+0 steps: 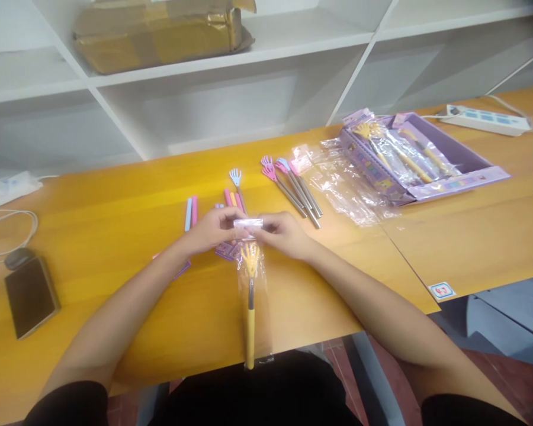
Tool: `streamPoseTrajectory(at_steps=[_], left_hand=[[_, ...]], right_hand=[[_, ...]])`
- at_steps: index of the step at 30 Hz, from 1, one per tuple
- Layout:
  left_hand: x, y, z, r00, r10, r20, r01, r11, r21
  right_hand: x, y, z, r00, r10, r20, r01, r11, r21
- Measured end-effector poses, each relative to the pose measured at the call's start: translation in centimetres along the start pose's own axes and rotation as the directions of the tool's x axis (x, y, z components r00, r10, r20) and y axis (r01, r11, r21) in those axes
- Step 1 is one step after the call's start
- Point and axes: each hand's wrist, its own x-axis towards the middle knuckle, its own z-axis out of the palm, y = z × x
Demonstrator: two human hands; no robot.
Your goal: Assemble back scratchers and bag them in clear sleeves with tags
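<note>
My left hand [211, 229] and my right hand [286, 235] pinch the top of a clear plastic bag [263, 307] from both sides, where a whitish card or flap [249, 223] shows. Inside the bag lies a yellow back scratcher [250, 319], its hand-shaped head towards my fingers and its handle reaching the table's front edge. Beyond my hands are a blue-headed scratcher [235, 176], pink and blue handles [190, 213], and several metal rods with pink or blue hand heads [299, 192]. Purple printed cards [225, 251] lie partly hidden by my left hand.
A purple display box [459, 145] with bagged yellow scratchers stands at the back right, clear empty bags [350, 195] beside it. A power strip [488, 120] is behind. At left are a dark phone [31, 297] and a cable [31, 222]. A cardboard box [160, 35] sits on the shelf.
</note>
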Motion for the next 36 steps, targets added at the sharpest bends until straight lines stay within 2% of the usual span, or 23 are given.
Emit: streamPoseTrajectory(at_steps=[6,15,30,36], left_hand=[[0.2,-0.4,0.4,0.999,-0.032,-0.008,0.031,0.999,-0.036],[0.2,0.0,0.2,0.999,0.002,-0.036,-0.001,1.0,0.009],[0.2,0.1,-0.6,0.998,0.06,-0.002,-0.06,0.998,0.027],[0.2,-0.3,-1.0,0.999,0.044,-0.017,-0.043,0.998,0.04]], right_hand=[[0.1,-0.1,0.2,0.999,0.024,0.044,-0.026,0.999,0.044],[0.1,-0.2,0.2,0.996,0.078,0.048,-0.081,0.995,0.052],[0.1,-0.7,-0.5,0.997,0.046,0.064,-0.05,0.997,0.063],[0.2,-0.9,-0.8,0.998,0.02,0.067,-0.024,0.998,0.061]])
